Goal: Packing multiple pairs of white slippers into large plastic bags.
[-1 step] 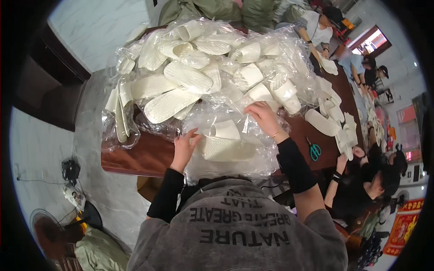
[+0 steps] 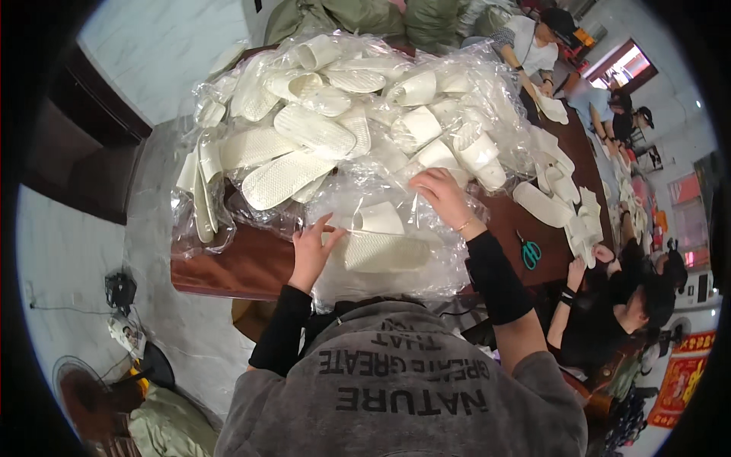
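Observation:
In front of me a pair of cream slippers (image 2: 384, 251) lies on the near edge of the table, with a clear plastic bag (image 2: 343, 202) spread around it. My left hand (image 2: 310, 251) is beside the pair's left end, its thumb and fingers apart. At the bag's far right side, my right hand (image 2: 442, 194) has its fingers bent together on the clear film. The exact grip of its fingertips is partly hidden. Beyond both hands rises a heap of similar slippers (image 2: 316, 129), many of them in clear bags.
Teal-handled scissors (image 2: 530, 251) lie on the brown table (image 2: 221, 270), right of my right arm. More loose slippers (image 2: 542, 206) are farther right, where a co-worker in black (image 2: 609, 320) handles some. Another person (image 2: 533, 49) works at the far right. Green sacks (image 2: 434, 23) stand behind the table.

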The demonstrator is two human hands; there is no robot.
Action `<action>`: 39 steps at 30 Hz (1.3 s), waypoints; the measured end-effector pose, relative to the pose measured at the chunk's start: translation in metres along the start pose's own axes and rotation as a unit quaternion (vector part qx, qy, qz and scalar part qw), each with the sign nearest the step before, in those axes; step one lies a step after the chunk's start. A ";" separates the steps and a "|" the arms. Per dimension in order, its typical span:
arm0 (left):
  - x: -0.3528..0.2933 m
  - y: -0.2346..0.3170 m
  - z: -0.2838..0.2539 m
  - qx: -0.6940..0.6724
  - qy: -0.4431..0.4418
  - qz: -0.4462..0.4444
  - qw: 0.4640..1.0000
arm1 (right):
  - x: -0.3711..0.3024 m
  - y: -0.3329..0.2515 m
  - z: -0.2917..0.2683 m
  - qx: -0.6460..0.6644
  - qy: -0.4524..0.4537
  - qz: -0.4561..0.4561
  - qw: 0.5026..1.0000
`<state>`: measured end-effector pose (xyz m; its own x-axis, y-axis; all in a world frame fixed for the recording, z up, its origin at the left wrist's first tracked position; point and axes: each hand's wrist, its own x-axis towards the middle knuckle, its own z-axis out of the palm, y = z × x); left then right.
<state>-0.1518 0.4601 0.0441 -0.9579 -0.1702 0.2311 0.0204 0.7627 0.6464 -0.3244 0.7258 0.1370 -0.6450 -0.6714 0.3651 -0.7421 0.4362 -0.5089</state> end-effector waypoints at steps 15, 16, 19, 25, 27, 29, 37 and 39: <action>-0.013 -0.019 0.035 -0.243 -0.001 -0.117 0.963 | -0.145 0.024 -0.028 0.284 0.233 0.452 0.813; -0.013 -0.019 0.035 -0.242 -0.004 -0.117 0.963 | -0.144 0.021 -0.019 0.303 0.170 0.439 0.829; -0.013 -0.016 0.032 -0.242 0.000 -0.129 0.961 | -0.136 0.012 -0.005 0.403 0.094 0.409 0.813; -0.007 -0.012 0.031 -0.258 -0.032 -0.161 0.952 | -0.132 0.026 -0.005 0.408 0.304 0.372 0.776; -0.008 -0.015 0.034 -0.255 -0.011 -0.143 0.956 | -0.137 0.028 -0.005 0.326 0.138 0.370 0.859; -0.011 -0.016 0.033 -0.260 -0.012 -0.156 0.953 | -0.140 0.029 -0.009 0.353 0.051 0.414 0.838; -0.012 -0.013 0.032 -0.268 -0.002 -0.147 0.952 | -0.144 0.031 -0.011 0.534 0.035 0.436 0.723; -0.011 -0.011 0.032 -0.263 0.004 -0.147 0.953 | -0.146 0.042 -0.006 0.460 -0.090 0.488 0.736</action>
<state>-0.1506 0.4733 0.0109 -0.9424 -0.3342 -0.0131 -0.1066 0.2628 0.9589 -0.2625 0.8457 0.0672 -0.6929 -0.4122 -0.5916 0.5500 0.2285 -0.8033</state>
